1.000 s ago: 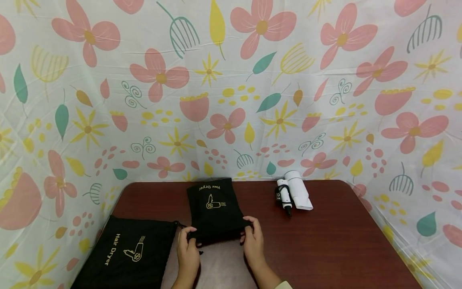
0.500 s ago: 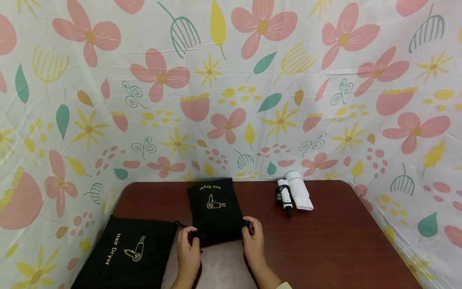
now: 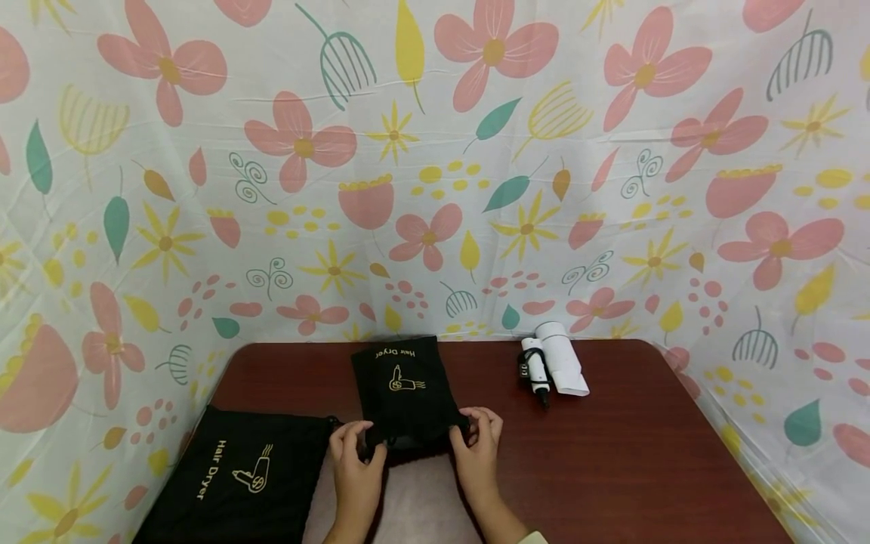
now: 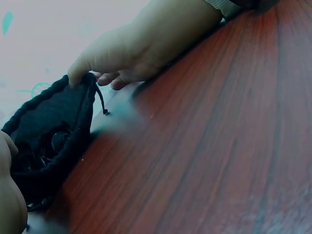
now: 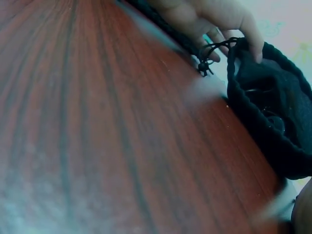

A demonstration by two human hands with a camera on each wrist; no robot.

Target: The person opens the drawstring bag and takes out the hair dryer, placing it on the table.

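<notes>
A small black drawstring bag [image 3: 406, 389] printed "Hair Dryer" lies at the middle of the table, its mouth toward me. My left hand [image 3: 358, 476] pinches the left side of the mouth, and my right hand [image 3: 479, 457] pinches the right side between thumb and fingers. In the left wrist view the bag's mouth [image 4: 80, 105] gapes, with dark, round-edged contents [image 4: 59, 140] inside, their kind unclear. A drawstring end [image 5: 204, 66] hangs from the rim by the left hand in the right wrist view.
A larger black "Hair Dryer" bag [image 3: 261, 483] lies at the left. At the back right are a white rolled item [image 3: 563, 359] and a white stick-shaped device [image 3: 537, 366] with black cord. A pale mat [image 3: 424, 502] lies between my forearms. Floral curtain [image 3: 435, 174] surrounds the table [image 3: 612, 453].
Both hands have shifted their fingers slightly along the small bag's rim, and its mouth now gapes a little more. The bag's body and the other things have stayed in place.
</notes>
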